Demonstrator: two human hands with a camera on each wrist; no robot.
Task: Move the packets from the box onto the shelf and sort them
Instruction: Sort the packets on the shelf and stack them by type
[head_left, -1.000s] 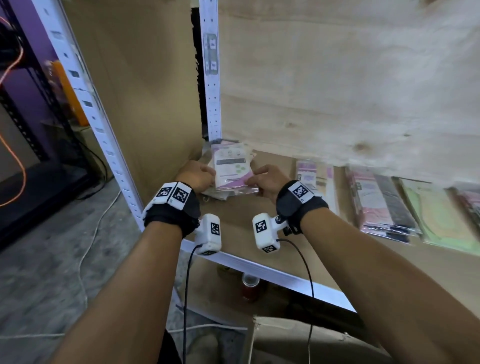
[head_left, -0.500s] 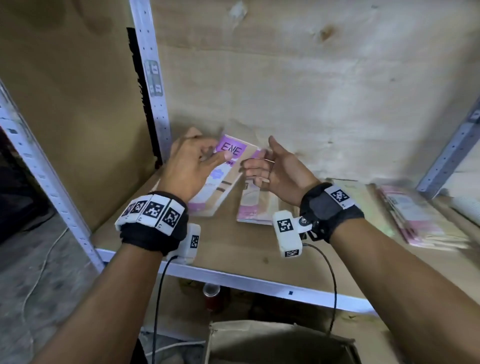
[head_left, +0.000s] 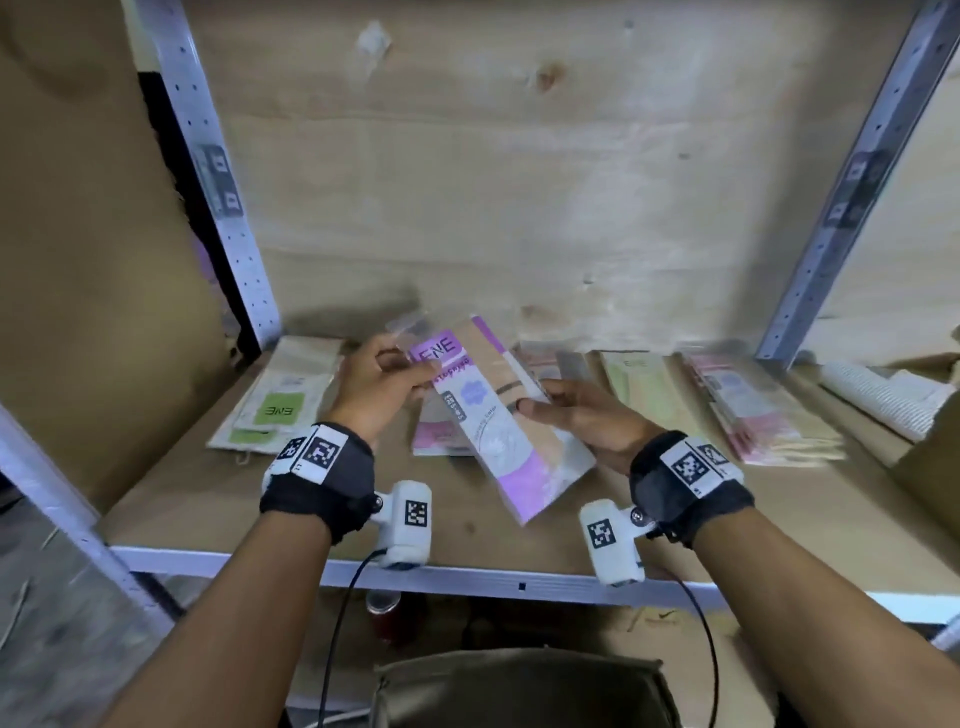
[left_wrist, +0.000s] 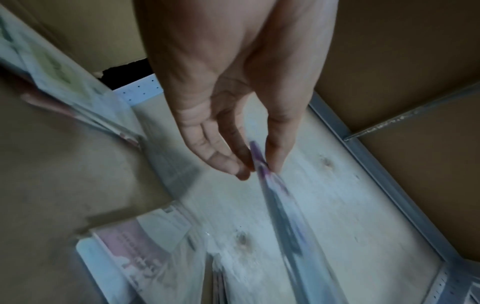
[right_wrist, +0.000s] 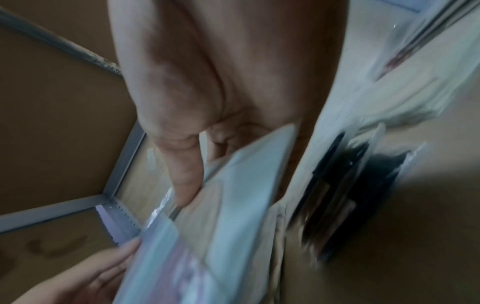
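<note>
A purple and beige ENE packet (head_left: 493, 415) hangs tilted above the wooden shelf (head_left: 208, 499), held by both hands. My left hand (head_left: 384, 384) pinches its far purple end; the left wrist view shows the packet's edge (left_wrist: 275, 189) between thumb and fingers (left_wrist: 223, 162). My right hand (head_left: 576, 415) grips the right side, thumb on top and fingers beneath, and the right wrist view shows the thumb (right_wrist: 184, 185) on the packet (right_wrist: 233, 195). Green ENE packets (head_left: 275, 410) lie at the shelf's left end. A pink packet (head_left: 441, 436) lies under the held one.
More packets lie along the shelf to the right: pale green ones (head_left: 644, 389) and a pink stack (head_left: 753, 410). A white roll (head_left: 878, 395) lies past the right post. The brown box (head_left: 519, 686) sits below the shelf's front rail, near a red can (head_left: 382, 608).
Both hands left the stack at the shelf's left end. The left hand lifted the purple packet and carried it right; the right hand, open half a second ago, now grips its side.
</note>
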